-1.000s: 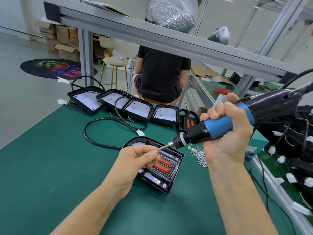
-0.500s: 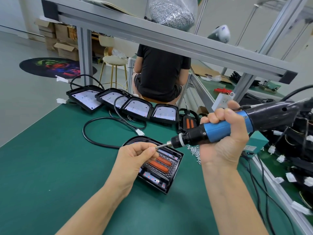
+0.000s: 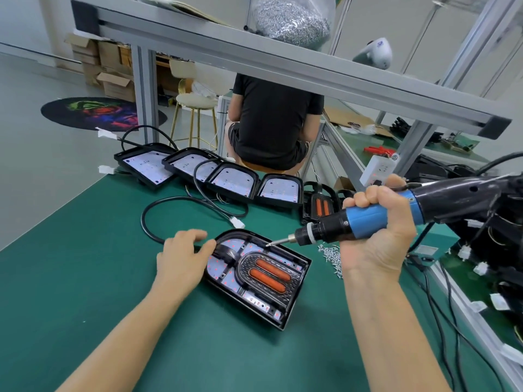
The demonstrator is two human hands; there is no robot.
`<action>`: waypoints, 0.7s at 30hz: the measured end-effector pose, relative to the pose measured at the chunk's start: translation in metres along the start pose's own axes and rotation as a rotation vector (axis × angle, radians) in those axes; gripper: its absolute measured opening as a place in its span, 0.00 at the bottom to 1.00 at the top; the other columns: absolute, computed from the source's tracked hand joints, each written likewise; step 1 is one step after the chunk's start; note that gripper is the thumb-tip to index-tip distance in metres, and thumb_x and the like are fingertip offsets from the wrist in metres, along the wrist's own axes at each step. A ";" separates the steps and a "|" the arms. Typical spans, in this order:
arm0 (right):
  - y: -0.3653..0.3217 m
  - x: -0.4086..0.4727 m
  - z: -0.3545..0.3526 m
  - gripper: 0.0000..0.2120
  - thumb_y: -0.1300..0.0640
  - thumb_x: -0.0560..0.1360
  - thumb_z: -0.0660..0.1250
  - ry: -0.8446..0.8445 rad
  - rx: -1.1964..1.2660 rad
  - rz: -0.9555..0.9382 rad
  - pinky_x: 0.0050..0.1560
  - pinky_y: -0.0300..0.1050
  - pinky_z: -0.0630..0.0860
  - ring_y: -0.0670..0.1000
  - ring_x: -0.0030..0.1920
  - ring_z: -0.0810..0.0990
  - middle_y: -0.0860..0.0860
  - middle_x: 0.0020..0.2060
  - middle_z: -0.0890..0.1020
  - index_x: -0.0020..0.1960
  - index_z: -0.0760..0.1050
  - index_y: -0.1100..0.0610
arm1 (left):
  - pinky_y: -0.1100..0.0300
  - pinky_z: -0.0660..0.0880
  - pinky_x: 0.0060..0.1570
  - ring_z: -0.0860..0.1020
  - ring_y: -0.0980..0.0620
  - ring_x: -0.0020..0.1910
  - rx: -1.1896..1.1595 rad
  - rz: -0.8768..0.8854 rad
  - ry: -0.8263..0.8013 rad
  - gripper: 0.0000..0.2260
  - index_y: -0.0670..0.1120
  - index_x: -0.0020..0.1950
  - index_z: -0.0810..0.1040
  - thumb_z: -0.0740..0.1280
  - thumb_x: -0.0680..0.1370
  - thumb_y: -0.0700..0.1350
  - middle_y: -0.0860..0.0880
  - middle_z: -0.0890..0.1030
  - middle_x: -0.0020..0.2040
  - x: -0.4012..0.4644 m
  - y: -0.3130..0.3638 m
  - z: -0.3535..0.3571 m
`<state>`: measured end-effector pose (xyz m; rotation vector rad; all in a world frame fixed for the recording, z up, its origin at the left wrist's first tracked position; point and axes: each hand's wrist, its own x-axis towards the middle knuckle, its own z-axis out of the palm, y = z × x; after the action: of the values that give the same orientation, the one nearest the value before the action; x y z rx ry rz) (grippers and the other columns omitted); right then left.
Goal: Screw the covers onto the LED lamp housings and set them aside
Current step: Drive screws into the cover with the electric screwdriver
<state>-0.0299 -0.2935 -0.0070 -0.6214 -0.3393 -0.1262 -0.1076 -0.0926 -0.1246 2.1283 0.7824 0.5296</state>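
A black LED lamp housing (image 3: 294,299) lies on the green mat in front of me, and a ribbed cover (image 3: 285,292) with two orange strips sits inside it. My left hand (image 3: 181,258) rests at the housing's rounded left end, thumb against the rim. My right hand (image 3: 376,239) grips a blue and black electric screwdriver (image 3: 365,219). The screwdriver's bit tip sits at the housing's far edge, on or just over it. A small pile of loose screws (image 3: 331,254) lies right of the housing.
Several open housings (image 3: 229,179) with white LED boards line the mat's far edge, and one with orange strips (image 3: 321,205) stands beside them. A black cable (image 3: 175,199) loops across the mat. Dark housings with wires (image 3: 503,236) crowd the right. A person sits beyond the aluminium beam (image 3: 283,69).
My left hand left the bit tip, where it pinched something small, and moved left to the housing's rounded end. The screwdriver bit came down to the housing's far edge.
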 end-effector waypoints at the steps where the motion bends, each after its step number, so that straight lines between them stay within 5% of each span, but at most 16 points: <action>1: 0.004 0.002 0.000 0.12 0.66 0.66 0.63 -0.001 -0.023 -0.004 0.36 0.39 0.73 0.46 0.28 0.71 0.46 0.27 0.72 0.46 0.71 0.53 | 0.50 0.68 0.59 0.73 0.45 0.57 0.133 -0.005 -0.024 0.10 0.50 0.52 0.81 0.62 0.78 0.51 0.50 0.80 0.52 0.004 -0.002 0.003; 5: 0.024 0.007 0.001 0.12 0.66 0.65 0.63 -0.004 -0.103 -0.003 0.35 0.40 0.72 0.46 0.28 0.71 0.47 0.26 0.72 0.47 0.72 0.55 | 0.50 0.64 0.54 0.69 0.43 0.53 0.312 -0.031 -0.039 0.23 0.47 0.30 0.73 0.56 0.78 0.60 0.46 0.76 0.40 0.012 0.007 0.014; 8: 0.039 0.011 0.001 0.13 0.67 0.66 0.64 -0.010 -0.156 -0.004 0.35 0.41 0.72 0.47 0.28 0.72 0.49 0.28 0.72 0.47 0.72 0.56 | 0.51 0.62 0.55 0.67 0.47 0.52 0.333 -0.104 -0.102 0.23 0.47 0.30 0.73 0.59 0.75 0.64 0.48 0.76 0.41 0.022 0.014 0.020; 16: 0.065 0.015 0.002 0.13 0.66 0.65 0.66 -0.032 -0.258 0.012 0.35 0.41 0.72 0.49 0.28 0.73 0.49 0.26 0.74 0.48 0.72 0.56 | 0.54 0.59 0.49 0.69 0.47 0.51 0.175 -0.230 -0.172 0.10 0.47 0.33 0.72 0.65 0.70 0.51 0.50 0.76 0.39 0.035 0.020 0.022; 21: 0.070 0.017 0.003 0.12 0.66 0.66 0.66 -0.042 -0.286 -0.002 0.36 0.43 0.71 0.49 0.29 0.73 0.49 0.26 0.74 0.47 0.73 0.55 | 0.54 0.59 0.46 0.70 0.47 0.35 0.173 -0.175 -0.175 0.12 0.48 0.31 0.64 0.64 0.70 0.50 0.51 0.71 0.30 0.037 0.022 0.024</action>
<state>0.0003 -0.2355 -0.0373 -0.9079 -0.3650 -0.1651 -0.0585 -0.0910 -0.1178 2.2009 0.9312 0.1864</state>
